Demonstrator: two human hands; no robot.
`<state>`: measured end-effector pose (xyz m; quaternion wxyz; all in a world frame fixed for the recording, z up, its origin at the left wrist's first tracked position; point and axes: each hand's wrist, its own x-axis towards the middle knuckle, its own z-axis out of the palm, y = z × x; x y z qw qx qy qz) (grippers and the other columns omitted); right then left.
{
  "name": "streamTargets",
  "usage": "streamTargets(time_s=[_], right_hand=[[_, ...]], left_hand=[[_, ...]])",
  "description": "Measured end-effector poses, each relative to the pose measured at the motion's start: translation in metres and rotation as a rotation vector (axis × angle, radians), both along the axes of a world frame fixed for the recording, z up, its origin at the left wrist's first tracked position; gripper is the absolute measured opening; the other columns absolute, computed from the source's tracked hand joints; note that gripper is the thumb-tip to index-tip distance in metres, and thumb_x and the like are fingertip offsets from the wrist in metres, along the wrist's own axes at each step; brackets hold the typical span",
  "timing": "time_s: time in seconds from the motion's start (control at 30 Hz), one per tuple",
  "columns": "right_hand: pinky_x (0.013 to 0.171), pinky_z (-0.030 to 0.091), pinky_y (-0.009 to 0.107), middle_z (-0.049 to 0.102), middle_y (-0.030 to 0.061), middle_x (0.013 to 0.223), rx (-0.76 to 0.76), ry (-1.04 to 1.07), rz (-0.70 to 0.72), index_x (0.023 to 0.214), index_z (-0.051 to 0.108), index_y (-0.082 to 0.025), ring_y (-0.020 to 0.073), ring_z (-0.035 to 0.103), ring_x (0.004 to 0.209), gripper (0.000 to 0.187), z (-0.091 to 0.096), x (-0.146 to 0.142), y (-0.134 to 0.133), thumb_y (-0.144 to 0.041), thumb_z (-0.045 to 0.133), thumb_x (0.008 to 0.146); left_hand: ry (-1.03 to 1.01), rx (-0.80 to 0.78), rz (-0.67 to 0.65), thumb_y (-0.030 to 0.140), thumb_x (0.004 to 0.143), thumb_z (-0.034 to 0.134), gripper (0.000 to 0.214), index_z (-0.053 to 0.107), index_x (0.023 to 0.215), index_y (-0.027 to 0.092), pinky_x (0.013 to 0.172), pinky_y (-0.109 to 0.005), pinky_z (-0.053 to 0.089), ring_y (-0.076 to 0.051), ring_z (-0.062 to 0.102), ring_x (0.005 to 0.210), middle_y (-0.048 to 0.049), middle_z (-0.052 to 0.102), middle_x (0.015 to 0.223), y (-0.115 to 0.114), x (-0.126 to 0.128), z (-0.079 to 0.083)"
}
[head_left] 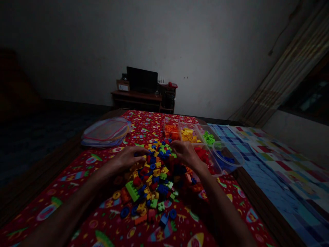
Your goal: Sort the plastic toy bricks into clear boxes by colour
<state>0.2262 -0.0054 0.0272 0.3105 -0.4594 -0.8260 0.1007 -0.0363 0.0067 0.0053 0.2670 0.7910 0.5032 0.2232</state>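
A heap of small plastic building bricks [156,171] in red, blue, yellow, green and orange lies on the red patterned cloth. At the heap's left side, my left hand [132,156] has its thumb and fingers apart, fingertips at the bricks. On the opposite side, my right hand [186,152] reaches over the heap's upper right with bent, parted fingers. No brick can be made out in either hand, though the right fingertips are partly hidden. A light green long brick [132,191] and several toy wheels, including a blue wheel [124,212], lie toward the near edge.
To the right, clear boxes hold sorted bricks: orange [171,131], yellow [189,134], green [209,138], red [202,155] and blue [225,157]. Stacked plastic lids [106,132] lie left on the cloth [144,121]. A monitor [142,79] stands on a desk beyond.
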Motion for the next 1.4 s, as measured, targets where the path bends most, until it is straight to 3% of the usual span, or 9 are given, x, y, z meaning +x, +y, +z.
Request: streamTargets(time_s=[0.1, 0.33, 0.5, 0.7, 0.9, 1.0, 1.1, 1.3, 1.4], right_hand=[[0.057, 0.032, 0.021, 0.061, 0.0014, 0.071, 0.019, -0.226, 0.148, 0.081, 0.064, -0.017, 0.0099, 0.050, 0.060, 0.009, -0.011, -0.025, -0.020, -0.015, 0.056, 0.082], [0.060, 0.031, 0.026, 0.056, 0.0056, 0.081, 0.179, -0.337, 0.146, 0.088, 0.057, -0.018, 0.0157, 0.045, 0.070, 0.007, -0.046, -0.037, -0.029, -0.015, 0.051, 0.086], [0.056, 0.029, 0.025, 0.054, 0.0013, 0.074, 0.046, -0.184, 0.171, 0.091, 0.051, -0.018, 0.0131, 0.044, 0.062, 0.012, -0.028, -0.036, -0.029, -0.010, 0.046, 0.084], [0.061, 0.034, 0.024, 0.059, 0.0009, 0.075, -0.008, -0.081, 0.159, 0.130, 0.035, -0.016, 0.0149, 0.052, 0.065, 0.045, -0.018, -0.041, -0.032, -0.015, 0.046, 0.087], [0.063, 0.037, 0.023, 0.063, 0.0060, 0.088, 0.054, -0.101, 0.241, 0.111, 0.051, -0.017, 0.0147, 0.055, 0.073, 0.022, -0.023, -0.039, -0.030, -0.020, 0.047, 0.090], [0.061, 0.036, 0.024, 0.063, 0.0059, 0.082, 0.076, -0.139, 0.146, 0.100, 0.055, -0.016, 0.0147, 0.053, 0.069, 0.014, -0.017, -0.024, -0.020, -0.023, 0.046, 0.091], [0.061, 0.035, 0.026, 0.063, 0.0072, 0.079, 0.084, -0.206, -0.065, 0.096, 0.057, -0.015, 0.0164, 0.054, 0.068, 0.017, -0.008, 0.003, 0.007, -0.027, 0.047, 0.091], [0.069, 0.040, 0.028, 0.067, 0.0152, 0.094, -0.003, -0.366, -0.517, 0.094, 0.064, -0.014, 0.0229, 0.060, 0.085, 0.021, 0.007, 0.063, 0.081, -0.027, 0.048, 0.089], [0.077, 0.042, 0.032, 0.065, 0.0185, 0.106, -0.038, -0.355, -0.576, 0.106, 0.063, -0.012, 0.0269, 0.059, 0.097, 0.027, 0.009, 0.080, 0.099, -0.028, 0.052, 0.088]], left_hand=[[-0.131, -0.030, 0.017, 0.047, 0.067, 0.062, 0.042, 0.073, 0.099, 0.022, 0.086, -0.034, 0.050, -0.026, 0.066, 0.095, -0.0038, 0.073, 0.103, 0.004, -0.001, -0.003], [-0.380, -0.191, 0.042, 0.054, 0.067, 0.065, 0.057, 0.066, 0.111, 0.018, 0.080, -0.037, 0.054, -0.026, 0.066, 0.090, -0.0063, 0.072, 0.099, 0.000, -0.001, -0.001], [-0.445, -0.245, 0.096, 0.055, 0.068, 0.065, 0.065, 0.059, 0.122, 0.019, 0.077, -0.035, 0.054, -0.024, 0.066, 0.090, -0.0062, 0.069, 0.099, -0.010, 0.005, 0.007], [-0.468, -0.204, 0.092, 0.048, 0.067, 0.068, 0.072, 0.048, 0.131, 0.021, 0.075, -0.032, 0.054, -0.022, 0.066, 0.088, -0.0064, 0.065, 0.110, -0.009, 0.016, -0.003], [-0.415, -0.225, 0.011, 0.044, 0.076, 0.059, 0.081, 0.025, 0.145, 0.018, 0.062, -0.030, 0.052, -0.020, 0.066, 0.069, -0.0001, 0.068, 0.073, -0.019, 0.035, -0.005], [-0.304, -0.039, 0.046, 0.050, 0.077, 0.056, 0.072, 0.039, 0.139, 0.018, 0.071, -0.034, 0.053, -0.025, 0.067, 0.085, -0.0083, 0.070, 0.098, -0.022, 0.034, 0.005], [-0.153, 0.158, 0.075, 0.056, 0.078, 0.050, 0.057, 0.059, 0.121, 0.020, 0.085, -0.038, 0.051, -0.028, 0.061, 0.103, -0.0101, 0.065, 0.118, -0.019, 0.020, 0.017], [-0.015, 0.094, 0.064, 0.058, 0.075, 0.050, 0.054, 0.067, 0.110, 0.020, 0.082, -0.037, 0.053, -0.027, 0.065, 0.094, -0.0084, 0.071, 0.107, -0.004, -0.019, 0.019], [0.068, 0.090, 0.042, 0.053, 0.073, 0.052, 0.051, 0.068, 0.110, 0.022, 0.084, -0.037, 0.052, -0.028, 0.065, 0.094, -0.0083, 0.071, 0.107, 0.000, -0.032, 0.010]])
